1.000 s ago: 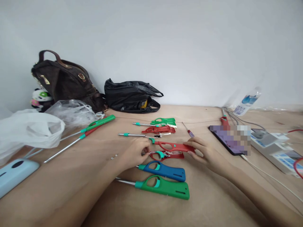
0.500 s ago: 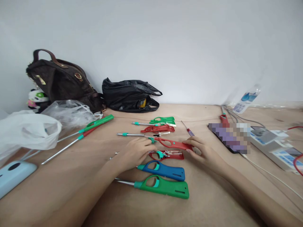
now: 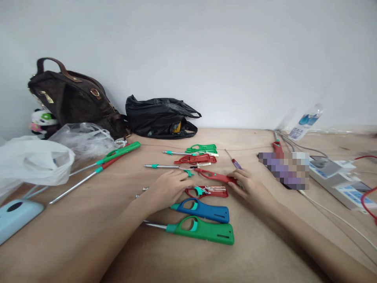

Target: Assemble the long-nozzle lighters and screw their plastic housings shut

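Note:
My right hand (image 3: pixel 251 188) has its thumb and fingers closed on the right end of a red lighter casing half (image 3: pixel 216 176), which looks tilted. Left of it, my left hand (image 3: pixel 167 188) is closed near a small teal piece (image 3: pixel 188 173); what its fingertips hold is hidden. Just below lies an opened red lighter (image 3: pixel 213 191) with its clear tank and wires showing. A blue lighter (image 3: pixel 206 211) and a green lighter (image 3: pixel 203 230) lie nearer me. Beyond the hands are an opened red lighter (image 3: pixel 193 158) and an opened green lighter (image 3: pixel 203 148).
A screwdriver (image 3: pixel 234 160) lies behind my right hand. At right are a blurred-out phone (image 3: pixel 282 169), power strips (image 3: pixel 338 177), cables and a bottle (image 3: pixel 306 122). Plastic bags (image 3: pixel 35 157), a black bag (image 3: pixel 159 118), a backpack (image 3: pixel 73 98) and more lighters (image 3: pixel 118 153) are at left.
The red casing half has turned slightly in my right hand, and its left end has shifted a little right, away from the teal piece. My left hand stays nearly in place.

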A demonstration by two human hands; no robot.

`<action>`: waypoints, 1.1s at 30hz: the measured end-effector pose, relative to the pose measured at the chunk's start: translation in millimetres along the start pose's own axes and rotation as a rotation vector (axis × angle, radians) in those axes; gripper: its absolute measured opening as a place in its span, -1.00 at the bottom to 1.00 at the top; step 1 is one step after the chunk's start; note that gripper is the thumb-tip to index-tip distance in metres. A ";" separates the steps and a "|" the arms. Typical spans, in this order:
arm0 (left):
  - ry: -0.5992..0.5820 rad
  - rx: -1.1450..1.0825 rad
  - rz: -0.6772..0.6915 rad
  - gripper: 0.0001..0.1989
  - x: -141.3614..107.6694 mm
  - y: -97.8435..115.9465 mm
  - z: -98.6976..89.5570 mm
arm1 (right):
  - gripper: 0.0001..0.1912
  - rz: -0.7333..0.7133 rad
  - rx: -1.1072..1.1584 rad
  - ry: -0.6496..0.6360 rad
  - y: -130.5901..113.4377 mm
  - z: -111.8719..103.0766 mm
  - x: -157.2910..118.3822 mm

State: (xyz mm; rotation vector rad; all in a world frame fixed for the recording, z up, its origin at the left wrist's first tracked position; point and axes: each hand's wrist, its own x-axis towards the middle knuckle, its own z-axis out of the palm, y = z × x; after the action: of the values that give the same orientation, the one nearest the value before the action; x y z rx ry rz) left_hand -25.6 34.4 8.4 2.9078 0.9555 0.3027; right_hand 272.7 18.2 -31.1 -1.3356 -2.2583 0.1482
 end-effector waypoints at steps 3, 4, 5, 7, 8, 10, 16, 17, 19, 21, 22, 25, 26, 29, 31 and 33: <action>-0.009 0.005 -0.005 -0.69 0.3 0.3 -0.4 | -0.76 -0.060 0.015 -0.018 -3.0 1.8 7.1; -0.003 0.006 -0.004 -0.68 0.2 0.1 0.0 | -0.75 -0.086 0.036 -0.022 -6.0 1.9 9.4; 0.004 0.004 -0.003 -0.68 0.0 -0.3 0.6 | -0.75 -0.114 0.063 -0.027 -10.0 2.0 11.5; 0.020 -0.005 0.002 -0.67 -0.6 -1.3 2.2 | -0.77 -0.173 0.128 -0.047 -20.5 2.5 14.8; 0.027 -0.011 0.004 -0.66 -1.0 -1.8 3.0 | -0.79 -0.197 0.156 -0.059 -26.6 3.2 16.0; 0.036 -0.017 0.010 -0.66 -1.4 -2.7 4.2 | -0.85 -0.208 0.192 -0.094 -38.9 5.7 17.8; 0.022 0.052 0.014 -0.64 -1.4 -3.6 4.6 | -0.94 -0.094 0.166 -0.156 -58.6 16.8 24.3; 0.016 0.053 0.011 -0.64 -1.4 -3.5 4.5 | -0.93 -0.087 0.166 -0.163 -58.5 18.4 25.2; 0.015 0.041 0.011 -0.65 -1.4 -3.1 4.2 | -0.92 -0.072 0.173 -0.170 -56.9 20.9 26.1; 0.025 0.022 0.015 -0.65 -1.2 -2.1 3.7 | -0.90 -0.055 0.188 -0.159 -55.0 22.2 25.6; 0.027 0.019 0.017 -0.65 -1.0 -1.4 3.3 | -0.88 -0.050 0.201 -0.153 -54.4 22.4 25.1; 0.029 0.032 0.019 -0.65 -0.3 0.9 1.9 | -0.85 -0.032 0.250 -0.148 -54.0 21.0 22.9; 0.028 0.036 0.023 -0.65 0.0 1.4 1.5 | -0.84 -0.027 0.265 -0.147 -54.1 20.3 22.3; 0.018 0.048 0.029 -0.64 0.0 1.8 0.7 | -0.84 -0.025 0.304 -0.144 -53.8 18.9 20.9; 0.016 0.057 0.028 -0.66 -0.3 1.9 0.2 | -0.84 -0.027 0.327 -0.143 -52.5 19.5 20.4; 0.023 0.071 0.029 -0.70 -0.5 3.0 -0.4 | -0.83 -0.028 0.350 -0.140 -50.5 21.1 20.3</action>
State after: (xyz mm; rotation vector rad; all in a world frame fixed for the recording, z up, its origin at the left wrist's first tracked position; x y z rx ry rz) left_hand -24.3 31.6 9.1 2.9912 0.9479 0.3111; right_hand 214.9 13.0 -24.7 -1.1355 -2.2313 0.6138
